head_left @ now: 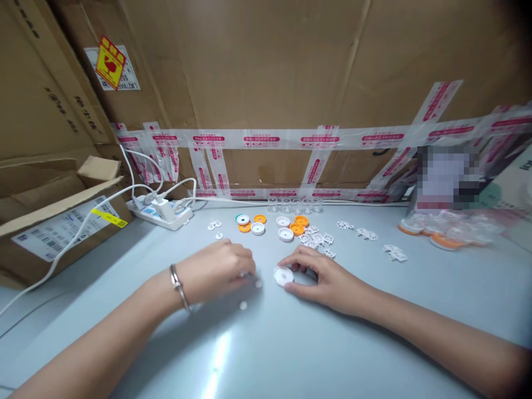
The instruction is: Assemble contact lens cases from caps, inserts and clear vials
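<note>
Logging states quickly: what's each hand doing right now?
Left hand: fingers curled; whether it grips anything can't be told.
Right hand: holding a white disc.

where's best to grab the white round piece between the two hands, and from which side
Probably by its left rim, coming from the left: the white round piece is a shallow disc with its left edge free, while the right hand has thumb and finger at its near and far edges.

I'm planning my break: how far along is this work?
The clear-topped pieces clustered at the right look done. The right hand holds a white disc; the left hand is too blurred to tell. Apparently left: loose orange discs, other white discs, clear cups and flat white cutouts.
</note>
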Tool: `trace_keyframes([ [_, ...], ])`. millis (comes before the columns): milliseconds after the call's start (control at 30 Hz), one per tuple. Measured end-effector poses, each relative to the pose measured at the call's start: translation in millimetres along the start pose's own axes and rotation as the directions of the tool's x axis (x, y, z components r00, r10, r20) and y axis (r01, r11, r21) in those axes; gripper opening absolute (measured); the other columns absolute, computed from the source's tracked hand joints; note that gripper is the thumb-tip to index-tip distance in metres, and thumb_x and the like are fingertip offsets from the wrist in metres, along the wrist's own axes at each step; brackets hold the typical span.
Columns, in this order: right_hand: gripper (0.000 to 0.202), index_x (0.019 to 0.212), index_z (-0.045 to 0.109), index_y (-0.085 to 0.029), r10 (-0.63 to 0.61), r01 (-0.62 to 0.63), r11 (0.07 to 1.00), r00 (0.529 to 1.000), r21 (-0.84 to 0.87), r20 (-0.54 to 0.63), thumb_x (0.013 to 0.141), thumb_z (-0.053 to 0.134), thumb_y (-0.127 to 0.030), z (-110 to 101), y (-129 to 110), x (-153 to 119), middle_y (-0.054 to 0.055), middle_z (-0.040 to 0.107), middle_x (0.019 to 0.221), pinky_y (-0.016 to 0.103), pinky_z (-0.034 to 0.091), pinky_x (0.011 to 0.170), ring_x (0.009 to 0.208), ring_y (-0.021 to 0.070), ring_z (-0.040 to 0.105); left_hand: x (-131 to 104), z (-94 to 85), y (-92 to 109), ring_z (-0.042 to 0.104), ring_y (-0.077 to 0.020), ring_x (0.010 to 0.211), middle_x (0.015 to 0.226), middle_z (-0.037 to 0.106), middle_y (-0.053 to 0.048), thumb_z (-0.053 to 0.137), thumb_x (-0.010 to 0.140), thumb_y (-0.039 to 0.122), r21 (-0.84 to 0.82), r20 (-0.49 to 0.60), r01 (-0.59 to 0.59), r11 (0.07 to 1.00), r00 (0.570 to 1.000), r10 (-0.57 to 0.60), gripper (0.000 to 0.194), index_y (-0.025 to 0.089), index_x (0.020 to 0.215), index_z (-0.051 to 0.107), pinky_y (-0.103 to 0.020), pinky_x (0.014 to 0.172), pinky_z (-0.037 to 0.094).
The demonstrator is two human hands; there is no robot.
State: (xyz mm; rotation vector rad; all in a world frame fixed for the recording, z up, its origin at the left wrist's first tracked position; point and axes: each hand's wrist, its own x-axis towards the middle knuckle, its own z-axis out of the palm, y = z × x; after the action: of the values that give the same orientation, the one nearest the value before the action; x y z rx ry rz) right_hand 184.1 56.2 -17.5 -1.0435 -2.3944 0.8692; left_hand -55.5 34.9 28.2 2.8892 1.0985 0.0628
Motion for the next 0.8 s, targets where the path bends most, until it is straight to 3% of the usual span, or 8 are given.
trace_keyframes([
  [100,0.025,0.100,0.060,-0.024,0.009,-0.009,1.000,1.000,0.003,0.009,0.077,0.058,-0.033,0,0,0,0.003,0.051,0.092,0.029,0.041,0.079,0.086,0.0157,0.051,-18,-19.7,-34,0.059,-0.0152,0.074,0.083,0.065,-0.002,0.050,0.078,0.019,-0.079,-0.018,0.297,0.952,0.954,-0.299,0.014,0.019,0.079,0.063,-0.024,0.070,0.040],
  [200,0.024,0.100,0.060,-0.024,0.010,-0.010,1.000,1.000,0.009,0.018,0.077,0.058,-0.033,-1,0,0,0.002,0.051,0.092,0.029,0.041,0.078,0.086,0.0153,0.051,-39,-28.3,-73,0.059,-0.0176,0.066,0.072,0.066,-0.001,0.054,0.069,0.024,-0.053,0.115,0.563,0.825,0.824,-0.555,0.012,0.020,0.071,0.065,-0.023,0.059,0.040],
  [267,0.024,0.100,0.060,-0.025,0.013,-0.013,1.000,1.000,0.006,0.021,0.078,0.058,-0.034,-1,-1,-1,0.002,0.051,0.092,0.029,0.041,0.078,0.086,0.0154,0.051,-49,-26.3,-92,0.059,-0.0186,0.064,0.067,0.066,-0.001,0.055,0.064,0.024,-0.011,0.185,0.659,0.752,0.741,-0.646,0.012,0.019,0.066,0.065,-0.023,0.057,0.039],
  [300,0.024,0.100,0.059,-0.025,0.015,-0.015,1.000,1.000,0.002,0.023,0.078,0.058,-0.034,-1,-1,-1,0.003,0.051,0.092,0.029,0.041,0.077,0.086,0.0154,0.051,-51,-23.9,-98,0.059,-0.0186,0.064,0.066,0.066,-0.001,0.054,0.063,0.024,-0.010,0.216,0.674,0.739,0.723,-0.657,0.011,0.019,0.065,0.064,-0.023,0.057,0.040],
  [467,0.024,0.100,0.059,-0.024,0.010,-0.010,1.000,1.000,-0.004,0.022,0.077,0.058,-0.033,-1,0,-3,0.003,0.051,0.091,0.028,0.041,0.076,0.085,0.0156,0.051,-44,-13.0,-102,0.061,-0.0157,0.067,0.069,0.067,0.000,0.055,0.060,0.022,-0.070,0.300,0.660,0.748,0.729,-0.615,0.013,0.018,0.068,0.064,-0.019,0.059,0.042],
  [800,0.024,0.100,0.060,-0.024,0.007,-0.007,1.000,1.000,0.006,0.014,0.077,0.058,-0.033,-2,0,0,0.003,0.052,0.092,0.029,0.041,0.077,0.085,0.0159,0.051,-37,-6.4,-101,0.060,-0.0154,0.067,0.069,0.066,-0.001,0.054,0.061,0.026,-0.135,0.315,0.622,0.771,0.765,-0.562,0.017,0.016,0.070,0.064,-0.019,0.059,0.043],
])
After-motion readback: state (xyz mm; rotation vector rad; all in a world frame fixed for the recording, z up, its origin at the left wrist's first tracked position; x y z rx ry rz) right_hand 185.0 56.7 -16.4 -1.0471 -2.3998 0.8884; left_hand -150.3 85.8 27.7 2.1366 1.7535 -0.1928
